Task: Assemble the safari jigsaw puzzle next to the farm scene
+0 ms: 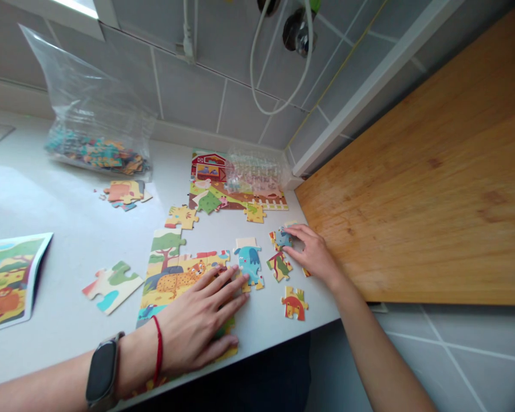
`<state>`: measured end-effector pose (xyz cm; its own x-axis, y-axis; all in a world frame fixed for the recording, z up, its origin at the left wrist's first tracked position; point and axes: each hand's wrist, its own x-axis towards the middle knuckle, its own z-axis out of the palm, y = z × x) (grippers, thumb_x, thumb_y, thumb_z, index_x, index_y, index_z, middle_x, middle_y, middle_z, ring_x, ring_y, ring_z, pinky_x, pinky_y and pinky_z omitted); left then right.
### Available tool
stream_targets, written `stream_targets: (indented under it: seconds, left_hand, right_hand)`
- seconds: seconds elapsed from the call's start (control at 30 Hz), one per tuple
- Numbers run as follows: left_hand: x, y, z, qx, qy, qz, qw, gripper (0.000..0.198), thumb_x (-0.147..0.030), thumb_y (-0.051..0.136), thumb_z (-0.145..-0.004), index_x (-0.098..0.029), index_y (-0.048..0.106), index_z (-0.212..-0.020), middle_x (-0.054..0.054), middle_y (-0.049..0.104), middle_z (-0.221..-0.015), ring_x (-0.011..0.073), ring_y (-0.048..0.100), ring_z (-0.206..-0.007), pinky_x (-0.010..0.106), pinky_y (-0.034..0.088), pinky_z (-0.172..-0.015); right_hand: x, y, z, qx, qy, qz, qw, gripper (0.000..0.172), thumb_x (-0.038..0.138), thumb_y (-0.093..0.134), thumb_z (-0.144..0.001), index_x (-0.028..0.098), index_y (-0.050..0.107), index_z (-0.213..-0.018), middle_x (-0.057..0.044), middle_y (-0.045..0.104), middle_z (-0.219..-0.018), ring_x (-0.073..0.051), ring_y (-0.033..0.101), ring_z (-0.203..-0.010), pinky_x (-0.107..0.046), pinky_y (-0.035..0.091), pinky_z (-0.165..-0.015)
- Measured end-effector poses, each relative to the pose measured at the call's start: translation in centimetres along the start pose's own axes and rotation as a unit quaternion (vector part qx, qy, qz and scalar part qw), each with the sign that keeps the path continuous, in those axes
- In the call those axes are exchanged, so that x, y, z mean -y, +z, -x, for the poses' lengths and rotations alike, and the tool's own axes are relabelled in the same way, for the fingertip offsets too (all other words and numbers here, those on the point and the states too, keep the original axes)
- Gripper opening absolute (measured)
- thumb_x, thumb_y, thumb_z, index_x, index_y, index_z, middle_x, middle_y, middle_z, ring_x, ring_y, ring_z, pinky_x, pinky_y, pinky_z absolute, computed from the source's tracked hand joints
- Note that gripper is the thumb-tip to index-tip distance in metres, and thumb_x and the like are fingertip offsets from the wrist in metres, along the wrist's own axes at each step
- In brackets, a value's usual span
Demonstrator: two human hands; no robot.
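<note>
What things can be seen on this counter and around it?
clear plastic bag of puzzle pieces: one, transparent, back left
farm jigsaw puzzle with red barn: one, multicoloured, back centre
crumpled clear plastic wrapper: one, transparent, on the farm jigsaw
savanna jigsaw puzzle with spotted cat: one, yellow-green, front centre
blue elephant piece: one, blue, beside the savanna jigsaw
printed picture sheet: one, multicoloured, left edge
brown wooden board: one, brown, right side
white countertop: one, white, beneath the puzzles
left hand: one, flat on the savanna jigsaw
right hand: one, fingertips on a small blue piece
</note>
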<state>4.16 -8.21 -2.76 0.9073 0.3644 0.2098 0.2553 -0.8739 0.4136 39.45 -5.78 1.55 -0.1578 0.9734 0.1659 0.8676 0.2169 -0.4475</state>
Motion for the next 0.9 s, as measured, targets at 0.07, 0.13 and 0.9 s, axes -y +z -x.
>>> stream_targets:
  seconds: [0.07,0.13,0.9]
  left_hand:
    - [0.0,0.1,0.0,0.006,-0.005,-0.003,1.000,0.067,-0.056,0.050,-0.104,-0.024,0.044,-0.161,0.009,0.029,-0.174,0.0361,0.027,-0.160,0.054,0.016,-0.133]
    - [-0.2,0.1,-0.1,0.009,-0.017,-0.013,1.000,0.068,-0.056,0.050,-0.104,-0.024,0.041,-0.163,0.009,0.027,-0.174,0.0361,0.023,-0.161,0.054,0.015,-0.133]
    - [-0.8,0.1,0.0,-0.013,-0.057,-0.065,0.996,0.060,-0.054,0.054,-0.102,-0.027,0.052,-0.156,0.008,0.030,-0.174,0.0356,0.023,-0.161,0.056,0.020,-0.131]
  right_hand:
    - [0.5,0.0,0.7,-0.023,-0.008,0.004,1.000,0.035,0.024,0.072,-0.090,0.024,0.076,-0.126,-0.010,0.073,-0.125,-0.026,0.070,-0.118,-0.045,0.057,-0.108]
    - [1.2,-0.1,1.4,-0.051,-0.007,0.007,0.999,0.033,0.024,0.068,-0.093,0.025,0.076,-0.124,-0.010,0.074,-0.129,-0.026,0.070,-0.120,-0.047,0.057,-0.111]
    - [5.3,3.1,4.1,0.020,0.146,-0.316,0.937,0.016,0.026,0.065,-0.091,0.023,0.078,-0.100,-0.008,0.082,-0.111,-0.023,0.078,-0.106,-0.040,0.064,-0.094]
